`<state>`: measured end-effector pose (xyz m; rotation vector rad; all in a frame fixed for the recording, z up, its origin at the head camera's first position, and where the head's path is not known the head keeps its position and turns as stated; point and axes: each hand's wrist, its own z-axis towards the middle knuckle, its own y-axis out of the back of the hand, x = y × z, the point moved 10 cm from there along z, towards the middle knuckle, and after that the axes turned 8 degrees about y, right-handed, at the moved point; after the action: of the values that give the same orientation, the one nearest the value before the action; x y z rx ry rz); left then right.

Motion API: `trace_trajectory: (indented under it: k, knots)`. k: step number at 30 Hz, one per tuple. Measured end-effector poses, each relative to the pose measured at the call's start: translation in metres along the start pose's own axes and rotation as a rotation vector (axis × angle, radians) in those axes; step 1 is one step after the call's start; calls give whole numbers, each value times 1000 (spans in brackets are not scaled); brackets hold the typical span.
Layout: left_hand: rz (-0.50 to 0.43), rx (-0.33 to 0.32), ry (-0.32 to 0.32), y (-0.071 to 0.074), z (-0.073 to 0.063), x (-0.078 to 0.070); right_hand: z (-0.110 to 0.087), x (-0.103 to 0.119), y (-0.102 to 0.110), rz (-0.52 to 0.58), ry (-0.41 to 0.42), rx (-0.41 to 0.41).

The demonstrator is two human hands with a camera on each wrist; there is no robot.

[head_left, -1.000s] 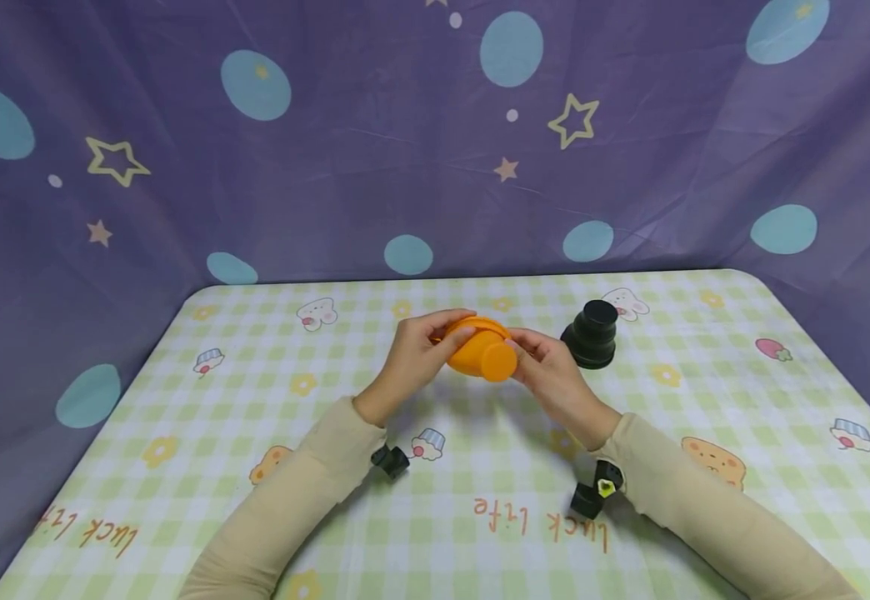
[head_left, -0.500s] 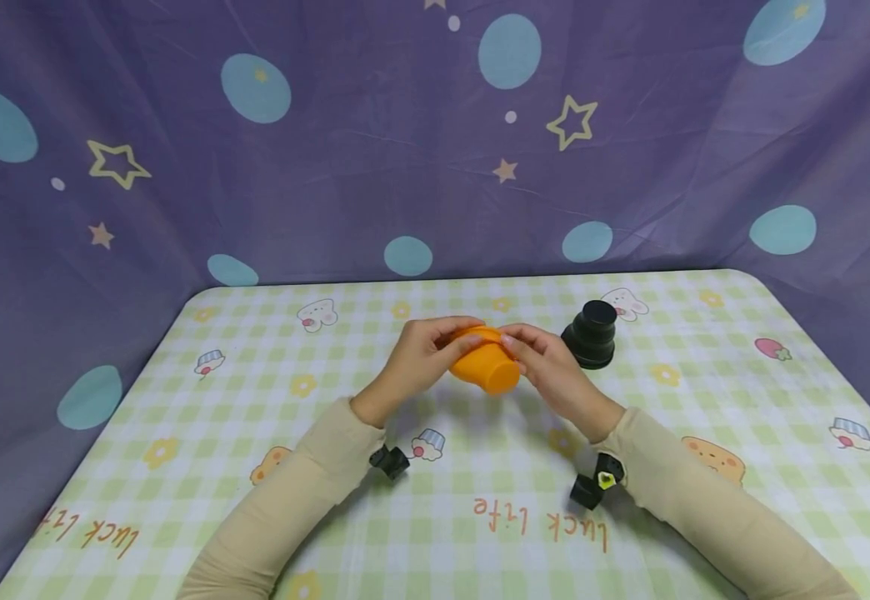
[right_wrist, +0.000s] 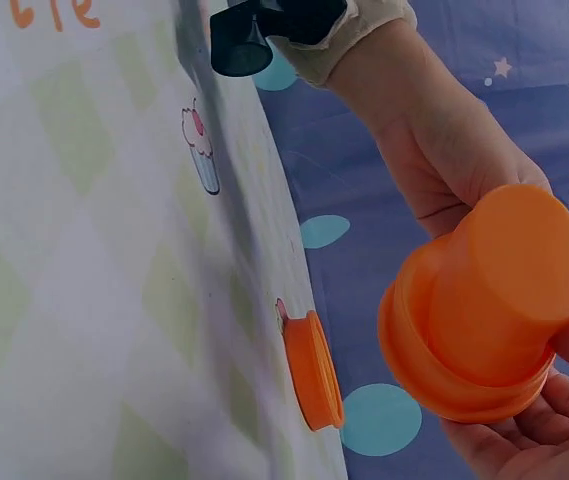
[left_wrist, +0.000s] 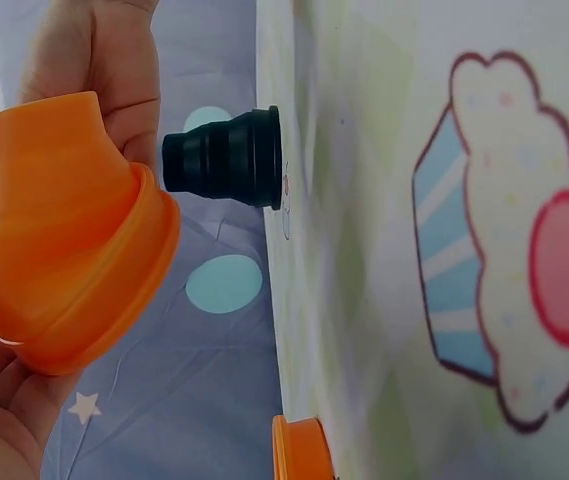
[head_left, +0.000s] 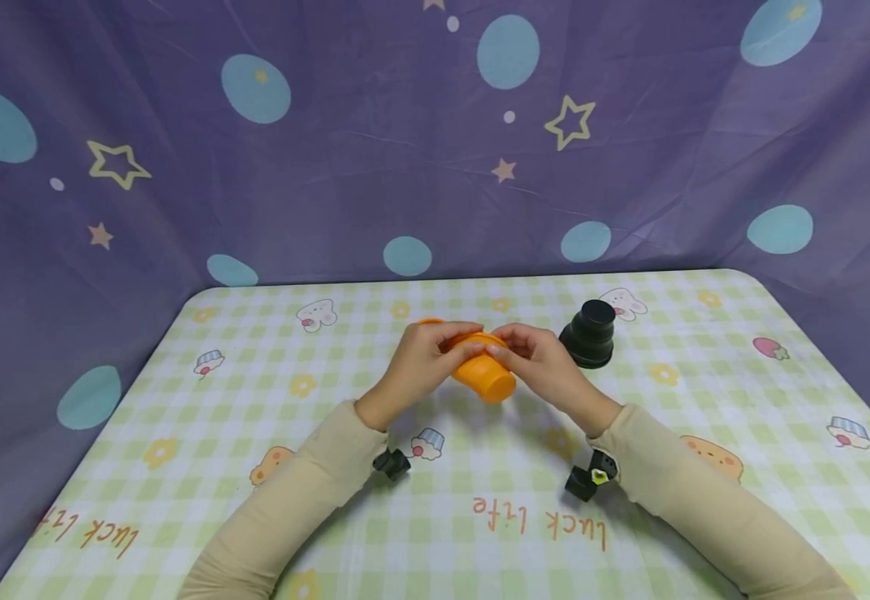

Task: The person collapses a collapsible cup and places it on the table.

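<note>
Both hands hold an orange stepped cup [head_left: 489, 382] above the table, and it looks soft and partly folded at its wide end. My left hand [head_left: 422, 357] grips the rim on one side, thumb on the near face. My right hand [head_left: 543, 367] pinches the rim at the other side, with the thumb on top. In the left wrist view the cup [left_wrist: 59, 225] is bent along a ridge near the rim; in the right wrist view its round base [right_wrist: 524, 255] faces the camera. The inside of the cup is hidden.
A black stepped cup [head_left: 588, 337] stands wide end down, beyond my right hand. A flat round orange piece [right_wrist: 312, 372] lies on the table, mostly behind my left hand in the head view. The checked tablecloth [head_left: 217, 467] reaches a purple curtain [head_left: 330, 183].
The orange cup has tipped so its base points lower and nearer. My right thumb has shifted from the cup's side up to its rim. The black cup stays put.
</note>
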<state>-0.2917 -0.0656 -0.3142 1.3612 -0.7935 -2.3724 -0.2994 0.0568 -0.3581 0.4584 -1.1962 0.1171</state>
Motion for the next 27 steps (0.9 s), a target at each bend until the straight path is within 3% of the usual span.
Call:
trace_trajectory:
  k: [4, 8, 14, 19, 22, 27]
  knots:
    - [-23, 3, 16, 0, 0, 2, 0, 2, 0, -38, 22, -13]
    - [-149, 34, 71, -2, 2, 8, 0, 4, 1, -12, 34, -37]
    - [-400, 101, 202, -4, 3, 20, -1, 2, 5, 186, 55, -109]
    - [-545, 145, 263, -8, 2, 23, -2, -2, 8, 372, 36, -182]
    - [-627, 162, 291, -11, 1, 23, -3, -5, 8, 415, 7, -206]
    - [-696, 160, 282, -13, -1, 23, -3, -7, 8, 428, -9, -227]
